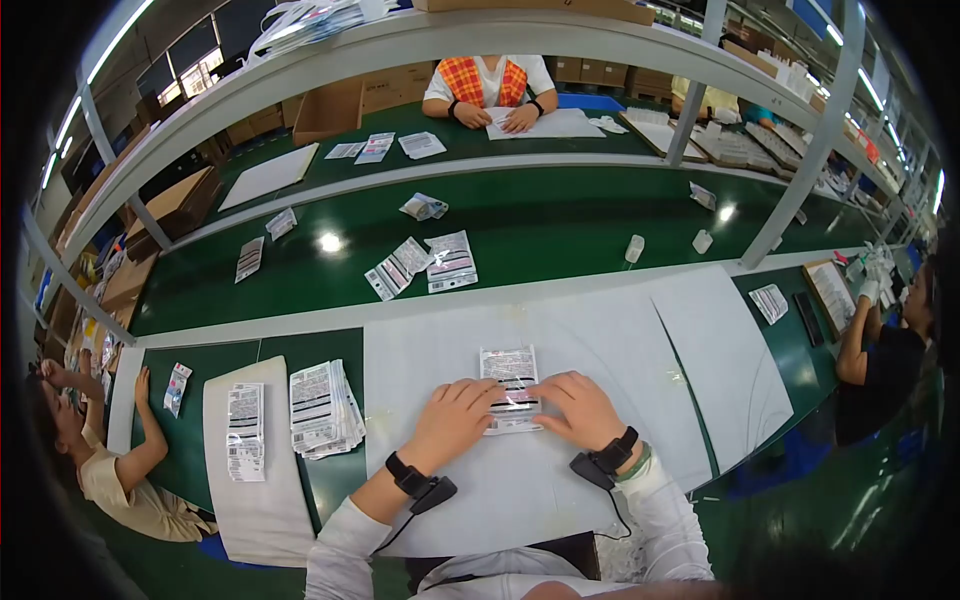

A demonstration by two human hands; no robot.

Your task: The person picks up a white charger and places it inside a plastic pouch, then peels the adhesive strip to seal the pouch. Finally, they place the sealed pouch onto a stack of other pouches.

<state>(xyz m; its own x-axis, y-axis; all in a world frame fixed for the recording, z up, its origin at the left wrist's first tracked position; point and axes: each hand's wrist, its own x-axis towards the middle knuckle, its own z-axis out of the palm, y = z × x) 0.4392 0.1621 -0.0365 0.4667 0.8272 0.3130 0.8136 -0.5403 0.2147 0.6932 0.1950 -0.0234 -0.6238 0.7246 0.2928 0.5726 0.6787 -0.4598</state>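
A flat printed pouch (510, 366) in white and black lies upright on the white work mat in front of me. My left hand (450, 424) is at its left edge, fingertips pressed onto the pouch. On the opposite edge my right hand (583, 410) grips it with thumb and fingers. The fingers cover part of the pouch's middle; its top and bottom ends show. To the left sits a fanned stack of similar pouches (324, 408). Farther left, another pouch strip (246, 430) rests on a white board (283, 510).
Beyond the mat (430, 350) runs a green conveyor belt (560, 220) with several pouches (452, 262) and small white pieces (635, 248). A metal shelf frame (815, 150) spans overhead. Co-workers sit at the left, the right and across, one in an orange checked vest (460, 80).
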